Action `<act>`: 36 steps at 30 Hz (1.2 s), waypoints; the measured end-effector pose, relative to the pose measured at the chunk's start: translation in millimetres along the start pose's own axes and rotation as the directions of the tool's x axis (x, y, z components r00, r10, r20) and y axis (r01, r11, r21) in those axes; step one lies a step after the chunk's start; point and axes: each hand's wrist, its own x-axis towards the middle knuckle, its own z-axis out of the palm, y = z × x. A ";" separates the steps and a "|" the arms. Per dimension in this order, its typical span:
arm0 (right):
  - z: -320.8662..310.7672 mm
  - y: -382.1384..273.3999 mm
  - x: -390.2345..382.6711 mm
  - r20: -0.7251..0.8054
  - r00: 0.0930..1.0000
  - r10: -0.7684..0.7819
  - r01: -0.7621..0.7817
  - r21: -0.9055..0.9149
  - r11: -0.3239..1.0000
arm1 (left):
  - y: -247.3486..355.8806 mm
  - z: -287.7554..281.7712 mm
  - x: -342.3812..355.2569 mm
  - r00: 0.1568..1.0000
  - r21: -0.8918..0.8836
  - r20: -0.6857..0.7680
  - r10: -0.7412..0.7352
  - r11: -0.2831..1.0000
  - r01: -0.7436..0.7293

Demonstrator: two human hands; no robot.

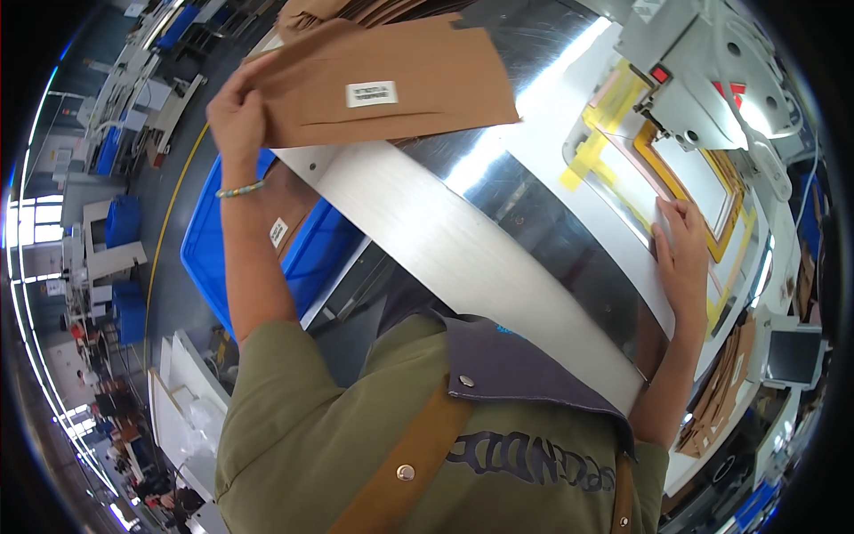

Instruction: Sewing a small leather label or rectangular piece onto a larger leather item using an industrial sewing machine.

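Observation:
My left hand (238, 120) grips the left edge of a brown fabric panel (445, 76), thumb in front and the other fingers partly hidden behind it. A white label sits on the panel, above a long slit-like line. The panel is held up over the steel table edge, near a stack of similar brown pieces (382, 11). My right hand (680, 249) lies with fingers stretched out beside a yellow clamp frame (734, 200) under the sewing machine head (712, 80). Nothing shows in its fingers. Yellow tape (592, 147) borders the clear template there.
Below my left arm stands a blue bin (203, 245) with brown labelled pieces inside. The steel table (400, 209) runs diagonally in front of me. More brown pieces (725, 392) lie at the right, near a small dark screen (794, 356). A workshop floor with other stations stretches left.

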 end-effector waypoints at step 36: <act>4.4 23.0 -11.4 -0.135 0.990 -0.030 0.035 0.037 0.999 | 211.4 226.2 -44.4 0.505 -0.543 0.695 0.511 0.834 -0.098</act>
